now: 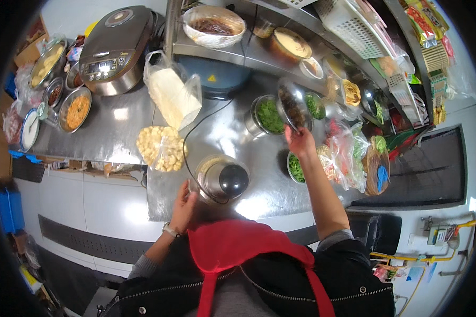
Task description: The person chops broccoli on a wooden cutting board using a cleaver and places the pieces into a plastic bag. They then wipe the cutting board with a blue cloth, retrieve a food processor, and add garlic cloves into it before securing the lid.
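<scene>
My left hand (184,209) grips the left side of an electric food chopper (214,178), which stands at the table's near edge. The chopper has a steel body with a black domed top, and a dark cord runs from it. In my right hand (302,142) is a steel bowl (282,99), held tilted by its near rim above the table. Something dark brown shows in the bowl. Just left of it, partly covered by it, stands a steel pot (252,123) of chopped greens (270,115). A small bowl of greens (296,168) sits beside my right forearm.
Left of the chopper lies a bag of peeled garlic cloves (162,150), with a white block in a plastic bag (172,95) behind. A rice cooker (117,51) and several food bowls stand far left. Bagged vegetables (343,152) lie right. A steel shelf (218,51) overhangs the back.
</scene>
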A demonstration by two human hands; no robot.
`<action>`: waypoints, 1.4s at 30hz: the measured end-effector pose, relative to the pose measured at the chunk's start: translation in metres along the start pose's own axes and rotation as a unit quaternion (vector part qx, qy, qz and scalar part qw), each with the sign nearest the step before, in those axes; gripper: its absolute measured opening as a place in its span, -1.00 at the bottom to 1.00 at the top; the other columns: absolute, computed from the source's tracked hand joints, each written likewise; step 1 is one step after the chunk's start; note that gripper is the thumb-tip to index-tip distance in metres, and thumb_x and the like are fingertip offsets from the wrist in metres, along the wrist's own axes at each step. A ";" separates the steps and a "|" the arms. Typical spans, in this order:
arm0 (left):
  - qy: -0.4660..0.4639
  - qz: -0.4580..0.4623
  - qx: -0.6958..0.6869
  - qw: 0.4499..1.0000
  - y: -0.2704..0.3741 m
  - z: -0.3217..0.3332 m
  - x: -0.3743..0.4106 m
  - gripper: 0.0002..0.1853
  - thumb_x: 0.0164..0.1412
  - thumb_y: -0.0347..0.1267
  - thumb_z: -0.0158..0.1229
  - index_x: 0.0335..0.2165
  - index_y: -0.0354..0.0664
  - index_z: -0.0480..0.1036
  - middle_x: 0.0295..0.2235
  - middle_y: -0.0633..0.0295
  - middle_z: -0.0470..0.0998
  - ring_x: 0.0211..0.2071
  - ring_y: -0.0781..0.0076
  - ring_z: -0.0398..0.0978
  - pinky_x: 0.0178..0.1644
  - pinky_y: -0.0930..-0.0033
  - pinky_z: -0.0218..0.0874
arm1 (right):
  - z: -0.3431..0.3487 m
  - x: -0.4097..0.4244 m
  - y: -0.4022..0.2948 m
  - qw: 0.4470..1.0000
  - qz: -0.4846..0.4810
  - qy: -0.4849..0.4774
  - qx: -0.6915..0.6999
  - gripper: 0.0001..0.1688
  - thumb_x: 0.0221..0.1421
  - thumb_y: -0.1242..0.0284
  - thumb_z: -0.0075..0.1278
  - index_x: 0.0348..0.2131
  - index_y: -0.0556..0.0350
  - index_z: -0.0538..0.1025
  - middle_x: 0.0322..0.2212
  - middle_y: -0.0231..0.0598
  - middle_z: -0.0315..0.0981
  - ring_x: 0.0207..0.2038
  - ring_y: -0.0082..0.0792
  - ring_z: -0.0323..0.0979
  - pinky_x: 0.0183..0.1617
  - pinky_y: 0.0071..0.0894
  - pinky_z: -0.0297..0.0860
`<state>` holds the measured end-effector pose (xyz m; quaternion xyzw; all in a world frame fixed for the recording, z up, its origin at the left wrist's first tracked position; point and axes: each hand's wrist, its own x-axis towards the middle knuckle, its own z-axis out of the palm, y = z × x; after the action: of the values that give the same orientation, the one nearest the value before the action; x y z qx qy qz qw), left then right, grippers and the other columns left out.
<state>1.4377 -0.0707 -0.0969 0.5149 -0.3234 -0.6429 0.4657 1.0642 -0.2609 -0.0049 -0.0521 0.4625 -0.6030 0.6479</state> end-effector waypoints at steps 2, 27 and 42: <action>0.063 0.037 -0.005 0.997 0.010 -0.018 0.010 -0.66 0.19 -0.35 -0.04 -0.08 -0.28 0.24 -0.24 0.24 0.38 -0.23 0.55 0.31 -0.13 0.53 0.15 | 0.000 -0.008 -0.001 1.000 0.007 0.016 0.004 -0.78 0.09 0.46 -0.31 -0.55 0.23 0.24 -0.28 0.19 0.37 -0.29 -0.19 0.44 -0.19 -0.29 0.45; -0.332 -0.179 -0.396 0.837 0.130 0.252 0.210 -0.46 0.19 -0.08 -0.28 0.05 -0.14 0.18 0.07 0.06 0.20 0.07 0.03 0.16 0.14 -0.02 0.00 | 0.015 -0.039 -0.011 0.990 -0.065 -0.077 -0.103 -0.69 0.03 0.48 -0.19 -0.30 0.47 0.34 -0.38 0.04 0.43 -0.44 -0.21 0.48 -0.34 -0.27 0.49; -0.177 -0.173 -0.155 0.956 0.129 0.260 0.238 -0.71 0.09 -0.59 -0.20 -0.18 -0.47 0.30 -0.17 -0.02 0.41 -0.12 0.20 0.38 -0.03 0.24 0.25 | -0.036 -0.026 -0.021 0.984 -0.122 0.038 -0.125 -0.67 0.04 0.44 -0.20 -0.38 0.46 0.42 -0.45 -0.07 0.45 -0.50 -0.32 0.47 -0.44 -0.44 0.48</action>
<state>1.2129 -0.3552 0.0009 0.3626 -0.2026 -0.8368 0.3567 1.0290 -0.2267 0.0018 -0.1652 0.5486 -0.6167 0.5398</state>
